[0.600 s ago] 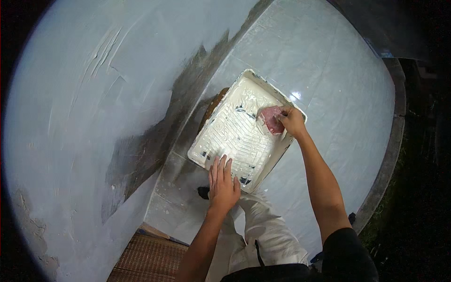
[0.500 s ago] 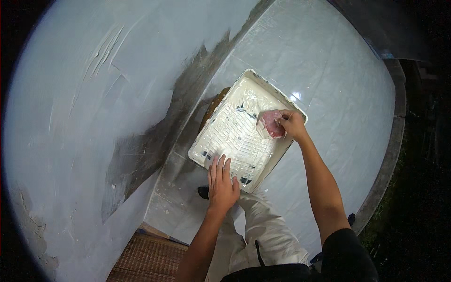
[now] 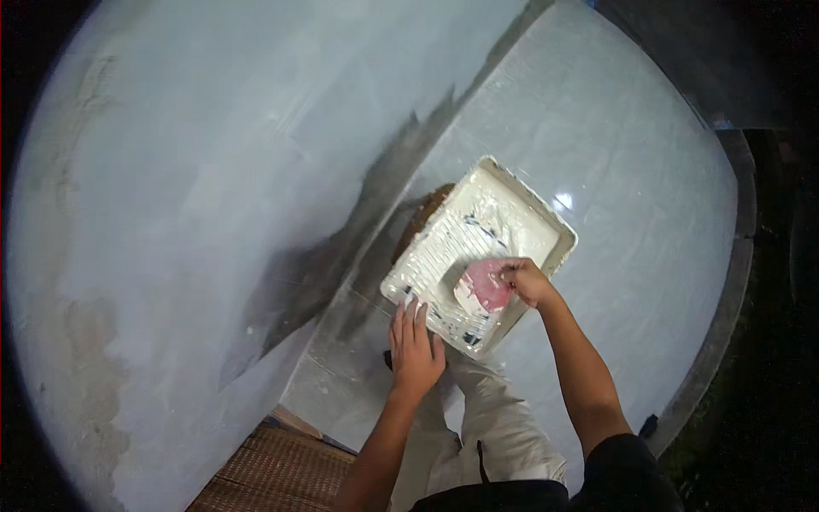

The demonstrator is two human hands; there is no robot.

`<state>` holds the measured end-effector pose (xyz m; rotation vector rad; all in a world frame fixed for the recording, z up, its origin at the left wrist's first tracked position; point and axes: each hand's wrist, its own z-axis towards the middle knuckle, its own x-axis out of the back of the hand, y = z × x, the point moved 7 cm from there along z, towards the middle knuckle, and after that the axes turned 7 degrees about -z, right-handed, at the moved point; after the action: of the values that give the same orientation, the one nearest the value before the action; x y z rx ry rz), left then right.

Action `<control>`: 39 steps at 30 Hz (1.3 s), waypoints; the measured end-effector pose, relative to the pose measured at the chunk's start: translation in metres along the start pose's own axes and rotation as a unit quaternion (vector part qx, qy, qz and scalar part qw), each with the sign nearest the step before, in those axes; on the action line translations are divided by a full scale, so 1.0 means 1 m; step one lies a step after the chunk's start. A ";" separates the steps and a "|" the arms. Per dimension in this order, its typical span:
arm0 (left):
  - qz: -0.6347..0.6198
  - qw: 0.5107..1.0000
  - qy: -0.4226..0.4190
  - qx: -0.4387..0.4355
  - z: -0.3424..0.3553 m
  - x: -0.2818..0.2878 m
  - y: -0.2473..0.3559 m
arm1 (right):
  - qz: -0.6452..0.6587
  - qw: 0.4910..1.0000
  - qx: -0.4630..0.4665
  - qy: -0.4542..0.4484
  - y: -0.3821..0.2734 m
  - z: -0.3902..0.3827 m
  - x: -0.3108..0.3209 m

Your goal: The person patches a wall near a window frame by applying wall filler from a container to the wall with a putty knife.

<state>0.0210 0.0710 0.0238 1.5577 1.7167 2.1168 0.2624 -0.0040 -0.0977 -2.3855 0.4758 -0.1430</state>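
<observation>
A cream paint tray [image 3: 569,232] coated with wet paint and dark patches sits over a brown object [image 3: 420,218], mostly hidden beneath it. My right hand [image 3: 525,279] grips a pink spreader [image 3: 484,288] smeared with cream paint, held at the tray's ribbed slope toward its near end. My left hand [image 3: 418,350] rests with fingers outstretched against the tray's near left edge.
A pale grey wall [image 3: 171,213] with a dark unevenly coated band runs along the left. Grey tiled floor [image 3: 648,205] extends right to a curb [image 3: 735,273] with dark ground beyond. My legs [image 3: 495,410] and a brown woven mat [image 3: 264,469] are at the bottom.
My right hand has brought the spreader from the tray's far right part down toward its near end. The whole scene has shifted right and down, with my left hand still at the edge.
</observation>
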 end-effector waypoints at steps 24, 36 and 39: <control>0.292 0.927 0.237 0.006 -0.051 0.238 0.195 | 0.411 0.796 0.202 -0.396 -0.245 -0.195 -0.115; 0.291 0.881 0.365 -0.078 -0.070 0.334 0.204 | 0.238 0.827 0.351 -0.368 -0.354 -0.275 -0.202; 0.314 0.864 0.386 -0.078 -0.073 0.352 0.213 | 0.194 0.821 0.404 -0.355 -0.371 -0.295 -0.218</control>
<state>-0.0913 0.1235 0.4231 1.4449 1.1272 3.4742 0.1038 0.1545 0.3732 -1.3179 0.4060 0.6031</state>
